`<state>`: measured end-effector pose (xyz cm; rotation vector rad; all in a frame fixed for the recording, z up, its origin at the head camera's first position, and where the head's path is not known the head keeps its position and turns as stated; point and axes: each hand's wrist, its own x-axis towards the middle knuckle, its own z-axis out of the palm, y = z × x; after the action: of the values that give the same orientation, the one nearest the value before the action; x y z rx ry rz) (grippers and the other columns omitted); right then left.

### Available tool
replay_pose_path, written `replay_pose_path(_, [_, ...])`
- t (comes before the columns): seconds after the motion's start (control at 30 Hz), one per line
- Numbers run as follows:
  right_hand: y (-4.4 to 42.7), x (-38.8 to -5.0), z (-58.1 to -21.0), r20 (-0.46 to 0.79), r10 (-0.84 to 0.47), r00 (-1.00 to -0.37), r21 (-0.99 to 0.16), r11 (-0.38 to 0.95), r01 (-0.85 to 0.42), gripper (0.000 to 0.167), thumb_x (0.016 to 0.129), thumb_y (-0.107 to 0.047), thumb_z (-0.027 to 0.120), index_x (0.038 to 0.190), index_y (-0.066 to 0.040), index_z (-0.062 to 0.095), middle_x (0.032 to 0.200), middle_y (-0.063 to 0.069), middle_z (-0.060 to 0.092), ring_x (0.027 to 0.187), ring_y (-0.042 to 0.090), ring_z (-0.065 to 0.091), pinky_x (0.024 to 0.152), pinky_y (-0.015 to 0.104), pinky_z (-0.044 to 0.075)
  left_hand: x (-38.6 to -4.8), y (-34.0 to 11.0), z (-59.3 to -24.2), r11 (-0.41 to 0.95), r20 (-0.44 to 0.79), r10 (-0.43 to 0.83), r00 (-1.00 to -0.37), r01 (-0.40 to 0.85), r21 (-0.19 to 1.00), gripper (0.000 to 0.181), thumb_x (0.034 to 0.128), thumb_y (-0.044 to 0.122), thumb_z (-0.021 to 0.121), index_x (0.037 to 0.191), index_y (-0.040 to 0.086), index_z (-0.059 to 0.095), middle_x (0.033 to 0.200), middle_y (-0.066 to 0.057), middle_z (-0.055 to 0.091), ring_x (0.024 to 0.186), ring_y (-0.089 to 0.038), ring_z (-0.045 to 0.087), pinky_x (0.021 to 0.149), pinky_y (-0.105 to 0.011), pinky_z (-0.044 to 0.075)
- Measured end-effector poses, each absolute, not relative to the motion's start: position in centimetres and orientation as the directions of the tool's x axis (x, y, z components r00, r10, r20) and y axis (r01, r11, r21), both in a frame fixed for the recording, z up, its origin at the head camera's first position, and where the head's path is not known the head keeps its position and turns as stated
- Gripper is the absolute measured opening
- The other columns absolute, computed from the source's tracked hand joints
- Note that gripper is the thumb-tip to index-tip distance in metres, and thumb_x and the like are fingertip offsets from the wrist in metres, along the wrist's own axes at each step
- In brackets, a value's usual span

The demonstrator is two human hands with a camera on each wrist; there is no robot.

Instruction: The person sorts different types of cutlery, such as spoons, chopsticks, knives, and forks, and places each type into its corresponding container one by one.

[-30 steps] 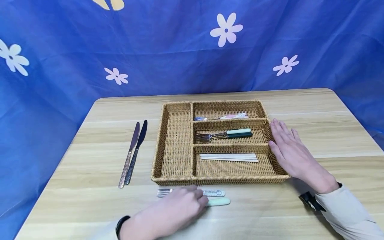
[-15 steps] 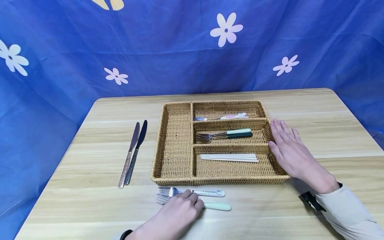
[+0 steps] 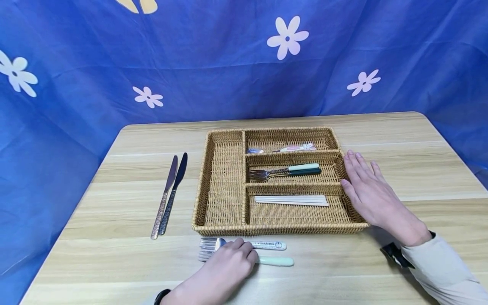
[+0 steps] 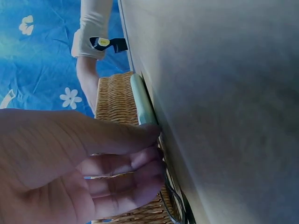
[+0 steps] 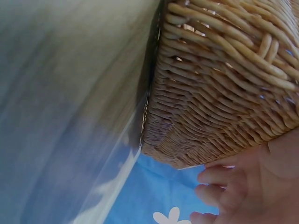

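My left hand (image 3: 228, 264) curls over the middle of a mint-handled fork (image 3: 276, 261) on the table in front of the basket. In the left wrist view, the thumb and fingertips of my left hand (image 4: 93, 158) pinch just below the mint handle (image 4: 142, 100). Fork tines, a small spoon bowl (image 3: 220, 243) and a white printed handle (image 3: 270, 245) show around it; my hand covers their middles. My right hand (image 3: 370, 195) rests with straight fingers against the right side of the wicker basket (image 3: 225, 231); the right wrist view shows the basket's wall (image 5: 201, 98) beside it.
Two dark-bladed knives (image 3: 160, 216) (image 3: 168, 212) lie left of the basket. Its right compartments hold a pink-and-white handled utensil (image 3: 293, 148) at the back, two forks (image 3: 305, 171) in the middle and white chopsticks (image 3: 291, 200) in front. The long left compartment (image 3: 225, 182) runs front to back.
My left hand has drawn slightly toward the table's front edge, and the mint handle has shifted a little the same way. More of the tines and a spoon bowl show. My right hand has stayed put.
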<state>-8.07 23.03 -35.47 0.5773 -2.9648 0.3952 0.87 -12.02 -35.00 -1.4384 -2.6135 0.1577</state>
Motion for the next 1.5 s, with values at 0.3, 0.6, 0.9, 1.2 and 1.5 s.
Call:
replay_pose_path(0.3, [22.9,-8.1,-35.6,0.131,-0.36,-0.924,-0.232,0.895,-0.382,0.06,0.106,-0.029,0.025,0.151,0.007,0.007,0.158,0.023,0.0,0.145,0.04,0.003,0.118,0.047,-0.01,0.8,-11.7,-35.1,0.564,0.039,0.825,-0.564,0.819,-0.102,0.027,0.0625,0.002,0.073,0.088,0.007,0.064,0.08,-0.001,0.059,0.072,-0.013,0.053,0.062,-0.02,0.05])
replay_pose_path(0.6, [22.8,-8.1,-35.7,0.127,-0.356,-0.926,-0.25,0.892,-0.377,0.06,0.106,-0.029,0.025,0.151,0.005,0.006,0.159,0.022,0.0,0.145,0.039,0.003,0.118,0.05,-0.007,1.0,-11.5,-35.2,0.593,0.01,0.804,-0.594,0.8,-0.089,0.031,0.0585,0.0,0.072,0.088,0.006,0.064,0.078,-0.002,0.056,0.072,-0.014,0.053,0.062,-0.021,0.051])
replay_pose_path(0.9, [22.7,-8.0,-35.5,0.121,-0.358,-0.926,-0.272,0.885,-0.378,0.061,0.106,-0.029,0.025,0.151,0.006,0.005,0.159,0.022,-0.001,0.145,0.04,0.003,0.119,0.051,0.0,1.1,-11.3,-34.5,0.601,0.019,0.797,-0.603,0.792,-0.107,0.026,0.0624,0.004,0.074,0.086,0.007,0.064,0.077,-0.001,0.056,0.07,-0.013,0.052,0.06,-0.02,0.05])
replay_pose_path(1.2, [22.9,-8.0,-35.6,0.116,-0.362,-0.925,-0.265,0.886,-0.38,0.06,0.106,-0.028,0.026,0.151,0.006,0.004,0.158,0.026,0.002,0.146,0.039,0.001,0.119,0.051,-0.001,1.2,-11.0,-34.5,0.601,-0.036,0.793,-0.609,0.79,-0.126,0.027,0.0631,0.008,0.078,0.087,0.01,0.067,0.077,0.0,0.061,0.068,-0.012,0.05,0.057,-0.018,0.047])
replay_pose_path(1.5, [23.1,-8.3,-35.4,0.117,-0.375,-0.92,-0.256,0.883,-0.393,0.06,0.106,-0.029,0.026,0.151,0.005,0.005,0.159,0.022,-0.001,0.146,0.039,0.002,0.119,0.052,0.0,1.2,-10.8,-34.2,0.612,-0.035,0.786,-0.617,0.785,-0.093,0.025,0.0676,0.01,0.078,0.089,0.01,0.066,0.078,0.0,0.063,0.071,-0.012,0.053,0.06,-0.019,0.049])
